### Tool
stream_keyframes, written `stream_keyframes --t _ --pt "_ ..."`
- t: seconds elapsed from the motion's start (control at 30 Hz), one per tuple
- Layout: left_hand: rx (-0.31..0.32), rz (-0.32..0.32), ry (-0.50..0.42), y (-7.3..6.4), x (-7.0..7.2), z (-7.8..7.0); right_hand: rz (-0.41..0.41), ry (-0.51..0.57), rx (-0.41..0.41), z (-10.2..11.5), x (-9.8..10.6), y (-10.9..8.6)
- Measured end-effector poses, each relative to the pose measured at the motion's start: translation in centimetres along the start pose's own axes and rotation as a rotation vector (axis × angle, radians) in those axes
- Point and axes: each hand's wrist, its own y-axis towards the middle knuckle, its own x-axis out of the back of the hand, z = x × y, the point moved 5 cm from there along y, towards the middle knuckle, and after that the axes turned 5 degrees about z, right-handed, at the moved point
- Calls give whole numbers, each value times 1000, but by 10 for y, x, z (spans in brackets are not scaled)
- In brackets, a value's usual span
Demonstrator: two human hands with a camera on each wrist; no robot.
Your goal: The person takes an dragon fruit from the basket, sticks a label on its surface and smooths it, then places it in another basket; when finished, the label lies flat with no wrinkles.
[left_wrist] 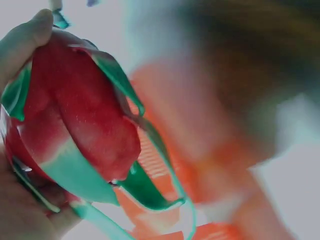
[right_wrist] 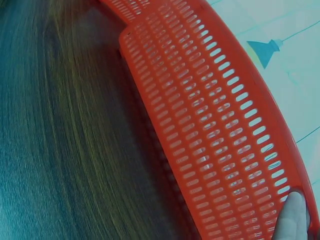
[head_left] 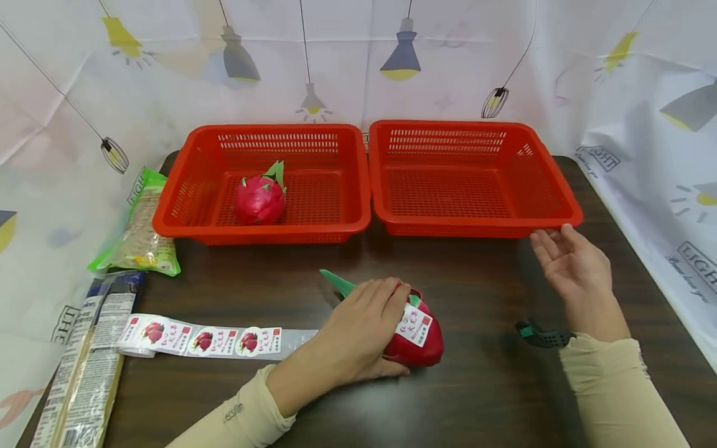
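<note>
In the head view, my left hand [head_left: 364, 330] lies over a red dragon fruit [head_left: 422, 348] and grips it just above the table. A white printed sticker [head_left: 414, 325] sits on the fruit's right side. The left wrist view has the thumb and fingers curled round the fruit [left_wrist: 85, 110], its green leaf tips fanning outward. My right hand [head_left: 579, 270] has loosely bent fingers, palm showing, with the tips at the front right corner of the right red basket [head_left: 476, 222]. One fingertip [right_wrist: 292, 217] meets the basket's slotted wall [right_wrist: 200, 110] under the rim.
The left red basket [head_left: 280, 231] holds another dragon fruit [head_left: 259, 200]. A strip of fruit stickers [head_left: 215, 341] unrolls across the table [head_left: 476, 410] towards my left forearm. At left lie a green-edged bag [head_left: 148, 233] and a long silver packet [head_left: 89, 361].
</note>
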Motion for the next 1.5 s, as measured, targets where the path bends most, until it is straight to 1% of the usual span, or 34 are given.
stream_keyframes --t 0.07,0.1,0.17,0.2,0.27,0.33,0.37,0.43,0.47,0.5,0.57,0.6,0.63,0.7,0.8,0.87,0.93,1.03,1.13,1.27,1.4,1.5 --pt "-50 -35 -1 1 24 -1 9 5 -4 -4 -1 -1" --pt "-77 -56 8 4 37 0 14 8 -6 -5 -2 -1" --pt "-115 -79 27 14 64 4 25 6 -8 -9 -5 -1" --pt "-123 -80 39 23 76 9 33 -4 -6 -11 -7 -1" --pt "-116 -52 58 46 96 23 52 -22 2 -16 -11 0" --pt "-83 16 62 77 109 40 76 -40 9 -23 -16 1" --pt "-61 57 66 95 113 48 88 -48 13 -26 -18 1" --pt "-23 140 65 131 114 64 100 -74 16 -34 -19 -1" --pt "-10 173 60 149 110 70 106 -87 14 -37 -19 -2" --pt "5 211 61 165 105 75 106 -104 15 -40 -19 -5" --pt "27 272 60 193 87 83 110 -142 15 -46 -19 -10" --pt "38 299 53 204 77 86 110 -163 15 -49 -19 -13" --pt "57 326 43 212 66 89 112 -182 12 -54 -20 -14" --pt "96 376 18 223 45 95 116 -214 7 -66 -24 -16" --pt "159 448 -17 227 20 102 130 -245 -1 -84 -31 -18" --pt "194 476 -30 225 11 104 146 -261 -4 -94 -35 -20" --pt "222 491 -31 223 7 105 167 -277 -1 -102 -39 -22" --pt "233 511 -43 219 4 103 191 -295 8 -107 -43 -27" --pt "244 564 -51 214 3 99 204 -306 13 -109 -46 -32" --pt "288 637 -72 207 2 97 231 -301 11 -111 -48 -38" --pt "360 664 -119 196 3 108 268 -299 -18 -115 -54 -33" --pt "407 671 -155 189 4 116 266 -321 -38 -117 -57 -28"
